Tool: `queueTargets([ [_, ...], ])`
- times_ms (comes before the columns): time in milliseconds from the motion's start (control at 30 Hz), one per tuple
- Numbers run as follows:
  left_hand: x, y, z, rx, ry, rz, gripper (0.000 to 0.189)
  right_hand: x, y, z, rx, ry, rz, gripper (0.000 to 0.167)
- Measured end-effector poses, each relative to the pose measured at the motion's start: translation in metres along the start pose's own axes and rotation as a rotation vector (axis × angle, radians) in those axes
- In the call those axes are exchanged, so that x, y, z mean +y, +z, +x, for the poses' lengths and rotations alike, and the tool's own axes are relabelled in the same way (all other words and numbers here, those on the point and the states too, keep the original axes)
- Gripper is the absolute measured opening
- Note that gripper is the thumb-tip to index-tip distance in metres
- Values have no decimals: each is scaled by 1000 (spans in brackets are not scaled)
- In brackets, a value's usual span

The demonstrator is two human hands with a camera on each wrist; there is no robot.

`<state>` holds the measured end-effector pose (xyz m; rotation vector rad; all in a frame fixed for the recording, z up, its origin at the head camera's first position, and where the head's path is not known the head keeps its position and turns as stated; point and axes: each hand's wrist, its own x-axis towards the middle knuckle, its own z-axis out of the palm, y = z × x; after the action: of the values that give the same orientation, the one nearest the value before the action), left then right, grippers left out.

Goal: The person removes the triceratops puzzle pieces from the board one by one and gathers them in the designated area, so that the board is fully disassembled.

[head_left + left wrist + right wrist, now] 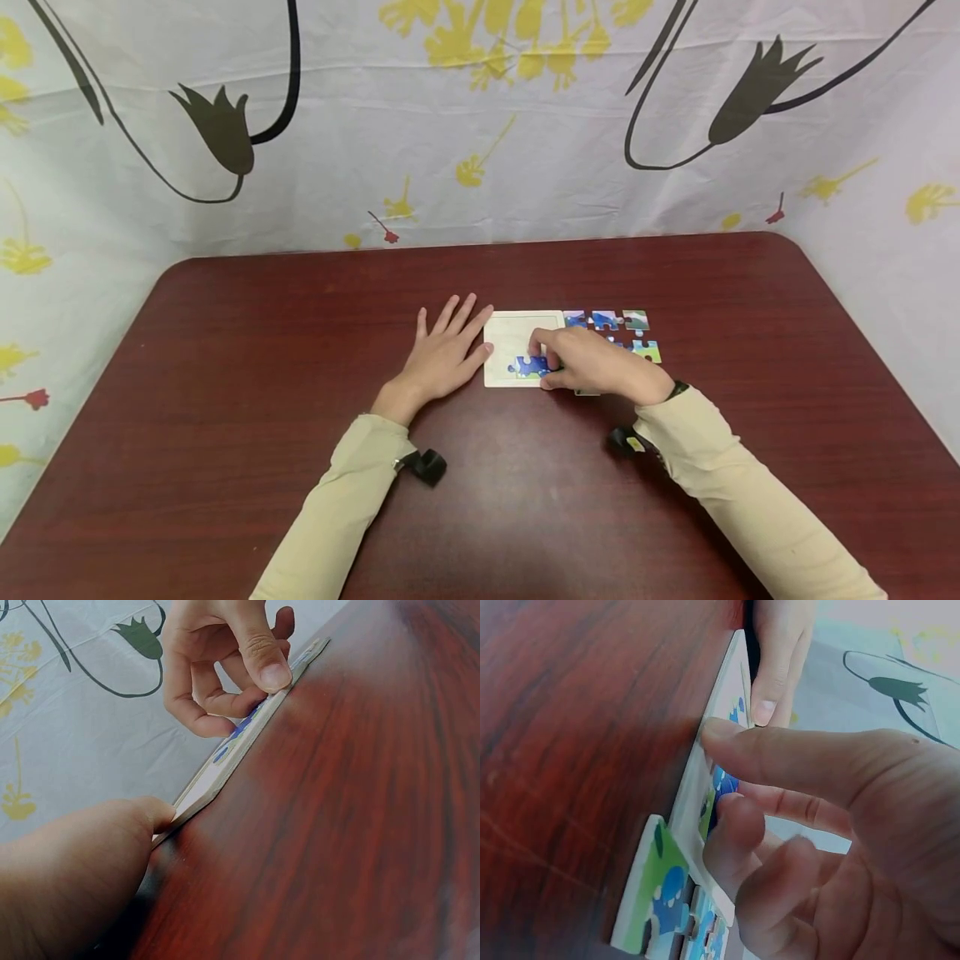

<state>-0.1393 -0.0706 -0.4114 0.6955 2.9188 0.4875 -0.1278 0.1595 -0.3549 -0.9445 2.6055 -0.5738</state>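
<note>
My left hand (438, 362) lies flat with fingers spread beside a pale puzzle board (498, 337). Its thumb and index fingertip are right at the board's left edge. My right hand (592, 360) reaches over the board from the right, its fingers bent around a blue and green puzzle piece (529, 367) low inside the frame. In the left wrist view, the right thumb (274, 677) comes down at the board's near rim while the other fingers curl over the blue part. The right hand hides some of the piece's right side.
Several loose puzzle pieces (636, 320) lie right of the board, partly covered by the right hand. One green and blue puzzle piece (664, 892) sits against the board's near right corner. Behind the dark red table (262, 333) hangs a white patterned cloth (337, 125).
</note>
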Motion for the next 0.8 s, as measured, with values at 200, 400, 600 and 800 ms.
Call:
queueTargets([
  [200,0,-1,0,4,6,-4,58,-2,-1,1,-8,19,-10,32],
  [400,-1,0,-1,6,4,0,59,-3,0,0,-1,33,-13,31],
  [600,-1,1,0,4,5,-3,59,-2,3,-2,39,31,-12,29],
  [800,-1,1,0,11,1,3,59,-4,3,-3,98,-23,-26,19],
])
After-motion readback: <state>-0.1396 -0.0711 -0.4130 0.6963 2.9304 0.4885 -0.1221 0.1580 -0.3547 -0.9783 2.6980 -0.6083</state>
